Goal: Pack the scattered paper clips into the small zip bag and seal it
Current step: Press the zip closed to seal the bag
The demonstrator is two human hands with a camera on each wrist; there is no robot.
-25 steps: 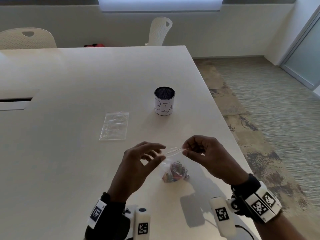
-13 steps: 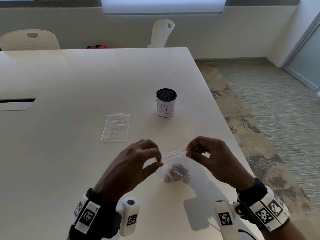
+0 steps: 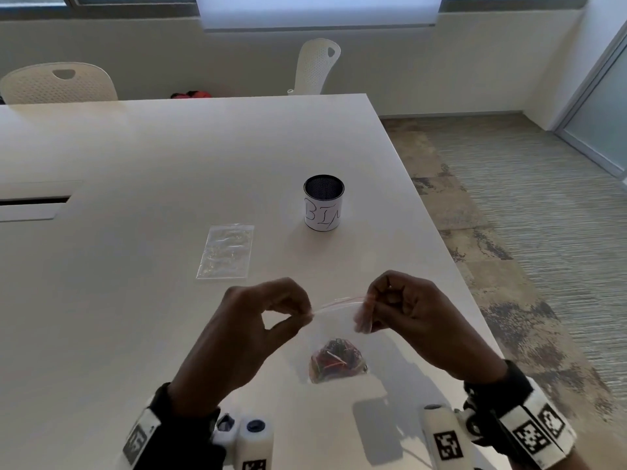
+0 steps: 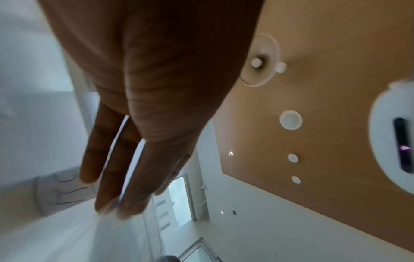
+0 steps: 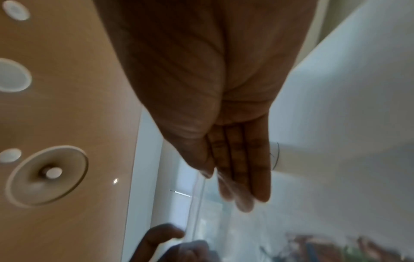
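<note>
**Zip bag held up by its top strip over the table's near right part**

A large white table [image 3: 142, 184] is seen, its right edge running beside patterned carpet [image 3: 529, 205]. Two white perforated chairs [image 3: 57, 83] are set at the far side, below a window blind [image 3: 319, 10]. An upright mesh cup [image 3: 323, 202], wrapped in a hand-lettered paper label, is placed right of centre; a flat clear bag [image 3: 226, 251] is laid to its left.

The small zip bag [image 3: 339, 334] is held above the table, hanging mouth up, its zip strip running left to right between the hands. The paper clips [image 3: 336, 360], multicoloured, are gathered at the bottom. Whether the strip is fully closed cannot be told.

The strip's left end is pinched by the left hand [image 3: 244, 334] between thumb and forefinger; the right end is pinched by the right hand [image 3: 417, 320], its other fingers curled.
</note>
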